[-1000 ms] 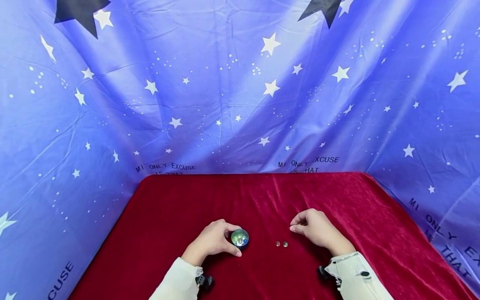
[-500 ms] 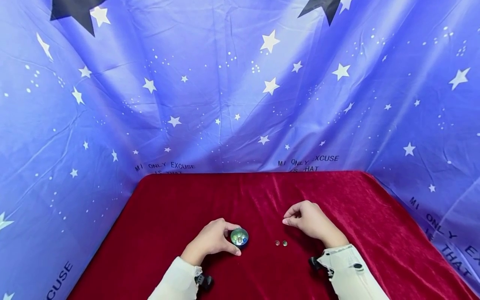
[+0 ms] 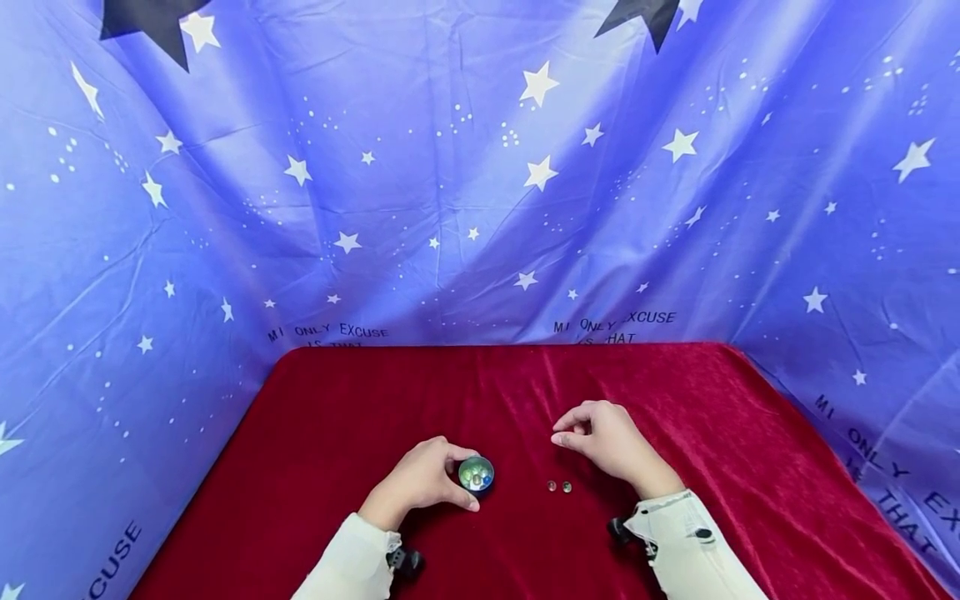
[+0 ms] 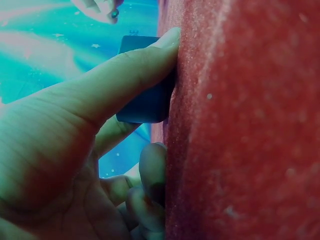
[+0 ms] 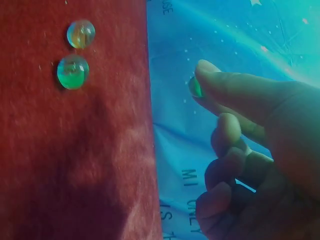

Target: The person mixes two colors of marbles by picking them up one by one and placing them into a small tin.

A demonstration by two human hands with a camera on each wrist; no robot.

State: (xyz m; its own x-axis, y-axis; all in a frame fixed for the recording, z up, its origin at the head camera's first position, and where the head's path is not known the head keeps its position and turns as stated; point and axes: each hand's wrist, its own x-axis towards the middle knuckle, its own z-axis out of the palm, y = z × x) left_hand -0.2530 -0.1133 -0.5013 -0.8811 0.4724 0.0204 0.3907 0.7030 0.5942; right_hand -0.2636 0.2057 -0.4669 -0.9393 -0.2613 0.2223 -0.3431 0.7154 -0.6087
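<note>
My left hand (image 3: 422, 477) holds a small round dark container (image 4: 145, 106) between thumb and fingers, upright on the red cloth. Several marbles show inside it in the head view. To its right, above the cloth, my right hand (image 3: 611, 443) pinches a green marble (image 5: 195, 87) between thumb and index finger. The other fingers of that hand are curled beneath. Two more glass marbles lie close together on the cloth, between the hands: one with orange in it (image 5: 81, 34) and a green one (image 5: 73, 73).
Red velvet cloth (image 3: 375, 400) covers the table, with soft folds toward the right. A blue curtain (image 3: 420, 208) printed with stars and lettering rises behind the table and on both sides.
My right hand has moved left and a little away from me, toward the container, with the green marble pinched. The left hand and the two marbles on the cloth have stayed in place.
</note>
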